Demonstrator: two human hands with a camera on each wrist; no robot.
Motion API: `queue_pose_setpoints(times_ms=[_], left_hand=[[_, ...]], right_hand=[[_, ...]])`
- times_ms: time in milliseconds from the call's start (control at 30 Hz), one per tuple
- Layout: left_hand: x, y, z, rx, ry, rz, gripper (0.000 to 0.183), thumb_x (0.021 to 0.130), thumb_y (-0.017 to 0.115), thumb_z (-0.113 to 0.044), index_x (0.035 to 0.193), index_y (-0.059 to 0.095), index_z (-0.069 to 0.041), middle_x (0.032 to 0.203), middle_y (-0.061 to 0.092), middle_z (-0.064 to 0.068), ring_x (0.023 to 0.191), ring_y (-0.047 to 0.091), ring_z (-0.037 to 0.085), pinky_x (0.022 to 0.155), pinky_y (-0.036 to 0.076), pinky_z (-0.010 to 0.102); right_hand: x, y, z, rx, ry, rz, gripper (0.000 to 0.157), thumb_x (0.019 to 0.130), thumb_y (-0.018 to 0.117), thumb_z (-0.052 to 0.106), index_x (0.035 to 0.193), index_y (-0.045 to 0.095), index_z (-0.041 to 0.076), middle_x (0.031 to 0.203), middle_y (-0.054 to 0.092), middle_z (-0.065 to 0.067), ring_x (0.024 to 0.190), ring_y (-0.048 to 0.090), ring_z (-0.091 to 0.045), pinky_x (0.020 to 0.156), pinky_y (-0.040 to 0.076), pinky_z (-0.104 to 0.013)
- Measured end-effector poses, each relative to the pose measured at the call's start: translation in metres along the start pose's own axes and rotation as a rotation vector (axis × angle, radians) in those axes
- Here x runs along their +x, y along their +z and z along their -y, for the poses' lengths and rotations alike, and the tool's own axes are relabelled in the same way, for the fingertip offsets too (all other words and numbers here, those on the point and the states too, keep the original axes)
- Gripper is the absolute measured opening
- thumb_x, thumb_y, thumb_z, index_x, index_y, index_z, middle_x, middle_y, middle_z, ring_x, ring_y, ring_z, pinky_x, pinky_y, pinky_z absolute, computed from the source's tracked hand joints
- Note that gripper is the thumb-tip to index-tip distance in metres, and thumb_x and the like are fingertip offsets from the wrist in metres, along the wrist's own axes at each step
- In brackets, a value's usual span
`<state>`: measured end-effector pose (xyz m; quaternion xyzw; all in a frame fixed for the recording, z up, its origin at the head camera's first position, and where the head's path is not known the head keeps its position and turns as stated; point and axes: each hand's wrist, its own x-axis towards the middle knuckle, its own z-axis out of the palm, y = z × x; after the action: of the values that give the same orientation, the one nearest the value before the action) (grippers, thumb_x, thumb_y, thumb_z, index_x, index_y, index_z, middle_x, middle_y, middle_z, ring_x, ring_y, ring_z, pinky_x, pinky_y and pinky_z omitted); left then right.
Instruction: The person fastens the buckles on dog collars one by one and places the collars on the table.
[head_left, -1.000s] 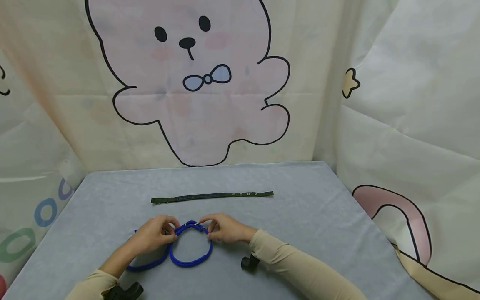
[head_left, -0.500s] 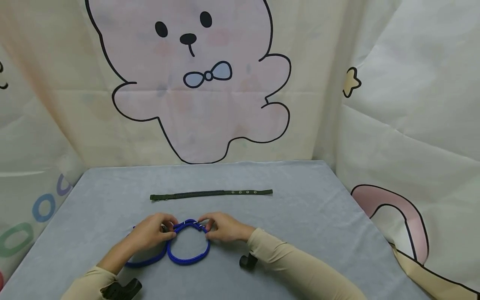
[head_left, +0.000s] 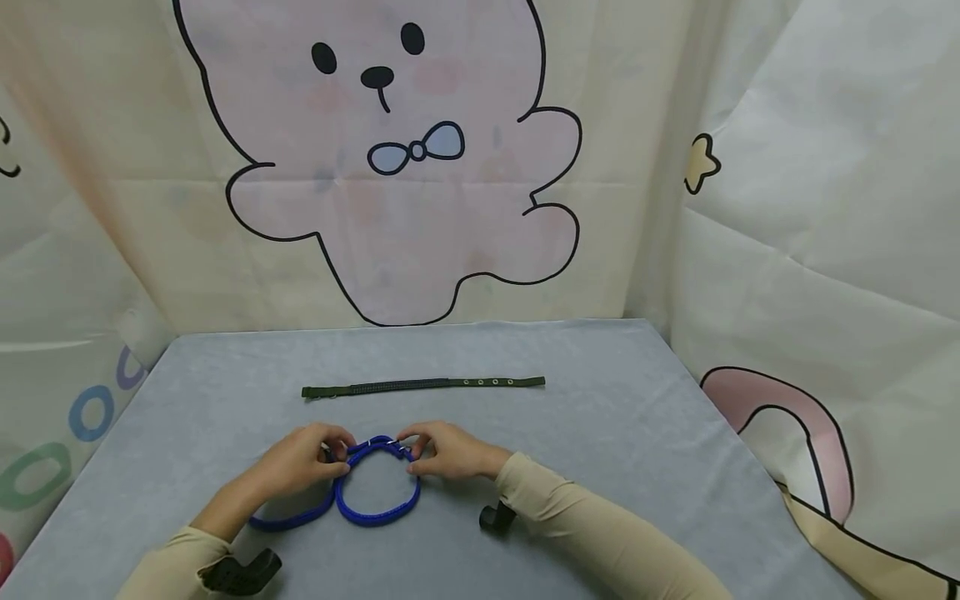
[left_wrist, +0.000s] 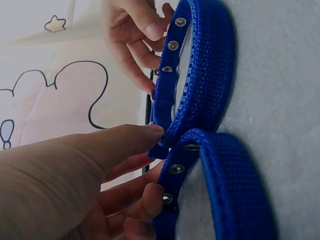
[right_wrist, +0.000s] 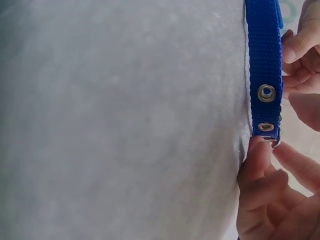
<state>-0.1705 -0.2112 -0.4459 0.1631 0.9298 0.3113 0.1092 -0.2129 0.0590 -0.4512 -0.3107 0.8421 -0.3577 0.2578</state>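
A blue collar (head_left: 378,520), buckled into a loop, stands between both hands on the grey cloth. My left hand (head_left: 300,460) pinches its left side, with the thumb on the strap's edge in the left wrist view. At the loop's upper right, my right hand (head_left: 453,452) pinches the strap beside the metal buckle (right_wrist: 270,139). Metal-rimmed eyelets run along the strap. A second blue collar (left_wrist: 235,185) lies curved just left of the first, partly hidden by the left hand in the head view; left fingertips are right at its eyelets.
A green collar (head_left: 420,385) with eyelets lies stretched flat behind the hands. Grey cloth (head_left: 622,467) covers the table. Printed curtains (head_left: 480,225) hang at the back and both sides. Black wrist devices (head_left: 240,575) sit at the cuffs of beige sleeves.
Both hands keep their grip on the blue collar in nearly the same spot. The head view has shifted slightly, so the things on the table appear a little higher.
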Motion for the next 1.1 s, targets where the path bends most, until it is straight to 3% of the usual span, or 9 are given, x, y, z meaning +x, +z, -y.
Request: queue_pose_setpoints(times_ms=[167,400,600,1100], left_hand=[[-0.001,-0.002,0.0,-0.012,-0.003,0.008,0.025,0.088,0.078,-0.015,0.111,0.072,-0.009,0.089,0.069,-0.005,0.075,0.063,0.007,0.068,0.051,0.029],[-0.002,-0.005,-0.004,-0.046,-0.019,0.005,0.022,0.093,0.072,-0.016,0.114,0.072,-0.009,0.096,0.073,-0.001,0.077,0.065,0.009,0.069,0.053,0.032],[-0.001,-0.008,-0.006,-0.022,-0.02,-0.007,0.024,0.096,0.069,-0.02,0.117,0.071,-0.01,0.101,0.073,0.001,0.077,0.063,0.009,0.068,0.051,0.033],[-0.001,-0.025,-0.014,-0.057,0.023,-0.101,0.029,0.101,0.062,-0.022,0.125,0.068,-0.006,0.112,0.073,0.011,0.088,0.066,0.014,0.07,0.053,0.031]], right_hand=[[-0.002,-0.002,0.0,0.049,-0.014,0.017,0.044,0.098,0.067,0.016,0.141,0.057,0.011,0.1,0.067,0.0,0.065,0.058,-0.005,0.055,0.045,-0.02],[-0.006,-0.006,-0.003,0.086,-0.028,0.016,0.039,0.102,0.062,0.016,0.14,0.059,0.01,0.116,0.072,-0.01,0.074,0.067,-0.013,0.063,0.051,-0.022],[-0.009,-0.01,-0.005,0.098,-0.023,0.006,0.038,0.102,0.061,0.017,0.139,0.059,0.009,0.119,0.07,-0.013,0.075,0.068,-0.014,0.061,0.051,-0.023],[-0.019,-0.033,-0.012,0.082,-0.056,-0.058,0.041,0.104,0.058,0.02,0.142,0.055,0.006,0.123,0.067,-0.017,0.083,0.069,-0.026,0.063,0.052,-0.024]])
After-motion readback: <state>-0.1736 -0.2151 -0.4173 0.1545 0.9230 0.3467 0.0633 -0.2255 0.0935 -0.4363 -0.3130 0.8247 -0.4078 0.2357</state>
